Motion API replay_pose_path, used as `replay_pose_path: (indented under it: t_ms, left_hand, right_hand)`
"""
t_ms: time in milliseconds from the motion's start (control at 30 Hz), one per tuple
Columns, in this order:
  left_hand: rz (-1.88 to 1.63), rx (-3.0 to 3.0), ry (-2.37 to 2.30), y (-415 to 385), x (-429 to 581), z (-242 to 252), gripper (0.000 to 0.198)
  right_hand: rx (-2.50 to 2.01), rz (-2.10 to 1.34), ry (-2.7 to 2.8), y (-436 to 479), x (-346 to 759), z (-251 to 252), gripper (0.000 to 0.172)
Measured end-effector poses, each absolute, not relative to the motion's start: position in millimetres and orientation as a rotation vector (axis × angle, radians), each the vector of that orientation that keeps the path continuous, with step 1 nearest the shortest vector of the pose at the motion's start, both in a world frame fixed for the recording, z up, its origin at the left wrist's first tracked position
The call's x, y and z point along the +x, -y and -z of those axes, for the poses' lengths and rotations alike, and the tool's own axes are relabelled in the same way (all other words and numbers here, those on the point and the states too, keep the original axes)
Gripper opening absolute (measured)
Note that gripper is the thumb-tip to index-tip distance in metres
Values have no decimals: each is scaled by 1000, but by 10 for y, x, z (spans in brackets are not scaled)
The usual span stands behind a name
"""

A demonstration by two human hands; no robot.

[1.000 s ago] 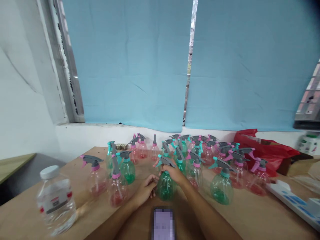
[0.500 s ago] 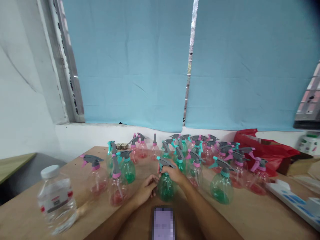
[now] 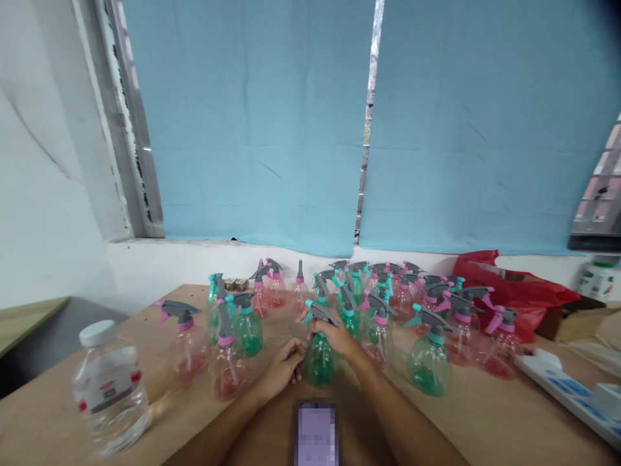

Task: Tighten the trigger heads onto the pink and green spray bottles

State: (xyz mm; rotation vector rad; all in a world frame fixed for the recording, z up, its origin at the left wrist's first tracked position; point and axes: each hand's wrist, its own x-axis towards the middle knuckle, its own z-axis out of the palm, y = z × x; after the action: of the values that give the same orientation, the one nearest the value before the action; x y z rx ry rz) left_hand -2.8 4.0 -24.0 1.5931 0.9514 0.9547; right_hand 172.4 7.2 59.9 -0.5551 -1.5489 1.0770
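Observation:
A green spray bottle (image 3: 319,362) with a grey and teal trigger head stands on the brown table (image 3: 485,414) just in front of me. My right hand (image 3: 336,336) is wrapped round its neck, under the spray head. My left hand (image 3: 281,369) cups the bottle's left side low down, fingers curled against it. Behind it stand several more green and pink spray bottles (image 3: 388,310).
A clear water bottle with a white cap (image 3: 109,388) stands at the near left. A phone (image 3: 317,432) lies close to me. A red bag (image 3: 514,288) sits at the back right, a white and blue box (image 3: 572,395) at the right edge.
The spray head under my right hand has turned slightly; the bottle and both hands stay in place.

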Motion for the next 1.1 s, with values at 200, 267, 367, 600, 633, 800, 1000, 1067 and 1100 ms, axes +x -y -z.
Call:
replay_pose_path:
  t_ms: [200,267,367,600,633,800,1000,1067,1100]
  left_hand:
    - [-946,1576,-959,-61,-28,275,43]
    - [-943,1589,-964,-60,-28,272,42]
    - [-955,1596,-960,-58,-32,272,39]
    - [-960,1560,-978,-51,-31,257,40]
    - [-976,1556,-982,-48,-27,253,40]
    - [-1095,1534,-1009,2,-15,220,28]
    - [-1137,1698,-950,160,-31,120,53]
    - [-1107,1783,-939,220,-31,60,62]
    - [-1093,1818,-942,248,-28,26,64]
  right_hand:
    - [-605,-1138,1468,-33,1717,-603,16]
    - [-616,-1135,1469,-32,1723,-606,16]
    - [-599,-1091,1530,-53,1728,-603,22]
    - [-581,-923,1444,-155,1636,-483,26]
    - [-605,-885,1415,-166,1615,-459,23]
    - [-787,-533,1351,-140,1521,-403,16]
    - [-832,-413,1340,-10,1490,-445,25]
    - [-819,-438,1338,14,1490,-454,26]
    - [-805,-446,1336,25,1486,-457,27]
